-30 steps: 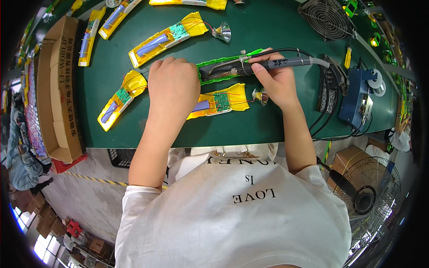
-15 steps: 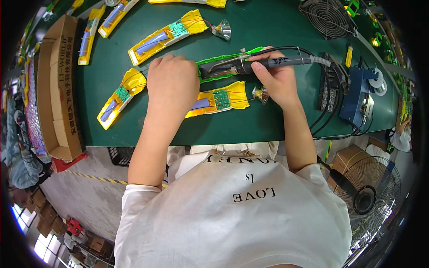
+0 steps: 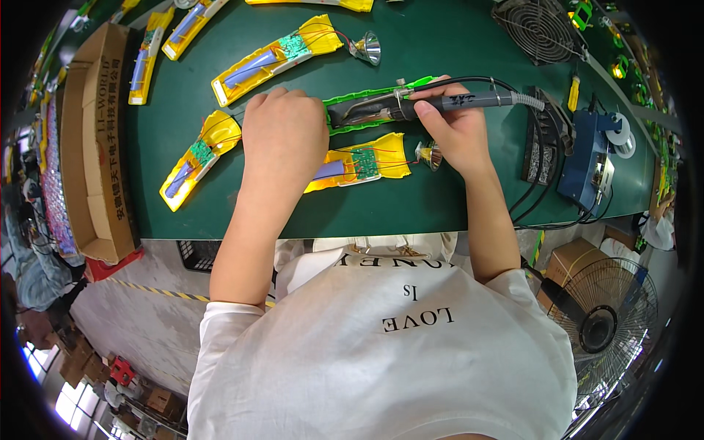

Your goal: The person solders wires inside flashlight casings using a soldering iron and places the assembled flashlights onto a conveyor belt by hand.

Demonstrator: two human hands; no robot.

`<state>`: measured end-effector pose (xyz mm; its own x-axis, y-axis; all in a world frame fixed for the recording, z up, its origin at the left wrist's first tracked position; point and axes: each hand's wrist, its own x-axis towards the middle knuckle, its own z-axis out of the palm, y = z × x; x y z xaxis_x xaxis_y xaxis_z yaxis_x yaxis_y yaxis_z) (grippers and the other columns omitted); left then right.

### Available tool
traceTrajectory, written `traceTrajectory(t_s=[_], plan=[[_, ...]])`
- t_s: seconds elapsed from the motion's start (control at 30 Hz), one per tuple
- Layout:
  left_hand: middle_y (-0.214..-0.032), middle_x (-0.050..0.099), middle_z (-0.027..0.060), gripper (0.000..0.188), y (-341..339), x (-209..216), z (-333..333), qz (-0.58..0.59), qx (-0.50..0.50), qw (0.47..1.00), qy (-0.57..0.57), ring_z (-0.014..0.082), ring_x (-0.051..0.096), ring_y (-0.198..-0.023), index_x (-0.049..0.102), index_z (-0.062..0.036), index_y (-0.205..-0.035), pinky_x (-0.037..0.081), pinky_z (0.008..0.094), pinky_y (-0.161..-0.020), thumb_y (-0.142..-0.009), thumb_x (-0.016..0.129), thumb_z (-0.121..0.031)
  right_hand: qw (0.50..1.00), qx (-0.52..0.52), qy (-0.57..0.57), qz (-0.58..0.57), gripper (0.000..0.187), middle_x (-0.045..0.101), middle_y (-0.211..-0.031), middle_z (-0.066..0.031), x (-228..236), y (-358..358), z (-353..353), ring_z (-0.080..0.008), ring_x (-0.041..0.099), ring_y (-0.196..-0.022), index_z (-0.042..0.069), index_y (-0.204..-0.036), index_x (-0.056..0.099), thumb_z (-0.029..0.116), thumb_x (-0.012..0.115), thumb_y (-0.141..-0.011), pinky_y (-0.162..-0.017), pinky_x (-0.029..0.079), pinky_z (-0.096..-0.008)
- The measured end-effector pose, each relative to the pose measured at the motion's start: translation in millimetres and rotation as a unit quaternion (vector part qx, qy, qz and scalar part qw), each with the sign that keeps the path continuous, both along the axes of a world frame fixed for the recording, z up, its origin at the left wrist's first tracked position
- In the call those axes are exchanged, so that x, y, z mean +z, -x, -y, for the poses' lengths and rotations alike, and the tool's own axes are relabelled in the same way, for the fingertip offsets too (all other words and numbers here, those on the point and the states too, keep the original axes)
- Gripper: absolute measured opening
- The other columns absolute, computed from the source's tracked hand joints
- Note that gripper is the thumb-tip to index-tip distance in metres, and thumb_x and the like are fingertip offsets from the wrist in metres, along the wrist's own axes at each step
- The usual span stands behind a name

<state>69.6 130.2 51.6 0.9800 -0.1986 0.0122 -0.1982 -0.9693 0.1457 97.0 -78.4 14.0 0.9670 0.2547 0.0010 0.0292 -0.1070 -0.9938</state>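
Observation:
My right hand (image 3: 463, 138) grips a dark soldering iron (image 3: 473, 100) with a bent metal guide tube clamped along it. The iron points left, lying over a green plastic casing half (image 3: 359, 127) with a dark inside. My left hand (image 3: 284, 139) is closed at the casing's left end, knuckles up. It covers its own fingertips, so what they hold is hidden, and the iron's tip cannot be made out. Just below the green casing lies a yellow flashlight half-shell (image 3: 396, 155) with a blue cell, a green circuit board and a wired reflector (image 3: 429, 155); my left hand covers its left end.
More yellow half-shells (image 3: 315, 38) with cells and boards lie left and far on the green table (image 3: 411, 209). On the right stand a blue soldering station (image 3: 581, 161) with a solder spool, a black fan (image 3: 534, 31) and a yellow-handled screwdriver (image 3: 573, 94). An open carton (image 3: 92, 147) stands left.
Both hands, the soldering iron and the green casing hold practically the same place. Only a very slight shift to the right shows in my hands.

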Motion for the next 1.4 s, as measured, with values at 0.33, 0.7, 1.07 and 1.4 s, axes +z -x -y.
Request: traceTrajectory(t_s=[0.33, 0.7, 1.07, 1.4], plan=[[-0.065, 0.057, 0.0087, 0.006, 0.0, -0.2, -0.3, -0.003, 0.000, 1.000, 0.005, 0.0238, 0.054, -0.070, 0.061, -0.0049, -0.063, 0.043, 0.0349, -0.069, -0.065, 0.056, -0.006, 0.873, -0.425, -0.120, 0.209, 0.014, 0.050, -0.061, -0.0030, 31.2, -25.2, 43.9, -0.0062, 0.044, -0.051, -0.003, -0.083, 0.052, 0.010, 0.049, -0.085, -0.048, 0.035, -0.0190], [-0.066, 0.057, 0.0083, 0.006, -0.4, 0.6, -0.8, -0.007, 0.005, 1.000, 0.013, 0.0233, 0.054, -0.072, 0.062, -0.0047, -0.064, 0.042, 0.0348, -0.070, -0.065, 0.056, -0.006, 0.841, -0.476, -0.089, 0.242, 0.018, 0.044, -0.058, 0.0005, 49.4, -31.7, 67.5, -0.0076, 0.043, -0.054, -0.002, -0.075, 0.052, 0.012, 0.048, -0.085, -0.055, 0.044, -0.0237], [-0.067, 0.057, 0.0087, 0.005, -0.4, 0.4, -1.4, -0.013, 0.004, 1.000, 0.006, 0.0235, 0.054, -0.072, 0.062, -0.0048, -0.065, 0.042, 0.0346, -0.070, -0.064, 0.057, -0.006, 0.846, -0.475, -0.102, 0.220, 0.014, 0.044, -0.057, 0.0004, 49.0, -30.3, 63.6, -0.0065, 0.041, -0.052, -0.001, -0.082, 0.053, 0.012, 0.049, -0.085, -0.053, 0.041, -0.0217], [-0.065, 0.056, 0.0089, 0.005, -0.3, -0.4, -1.6, -0.002, 0.005, 1.000, 0.010, 0.0241, 0.054, -0.070, 0.061, -0.0047, -0.063, 0.043, 0.0349, -0.068, -0.064, 0.056, -0.006, 0.937, -0.335, -0.070, 0.077, 0.017, 0.042, -0.057, 0.0007, 45.4, -17.5, 40.0, -0.0050, 0.039, -0.051, -0.004, -0.087, 0.055, 0.010, 0.046, -0.086, -0.053, 0.042, -0.0218]])
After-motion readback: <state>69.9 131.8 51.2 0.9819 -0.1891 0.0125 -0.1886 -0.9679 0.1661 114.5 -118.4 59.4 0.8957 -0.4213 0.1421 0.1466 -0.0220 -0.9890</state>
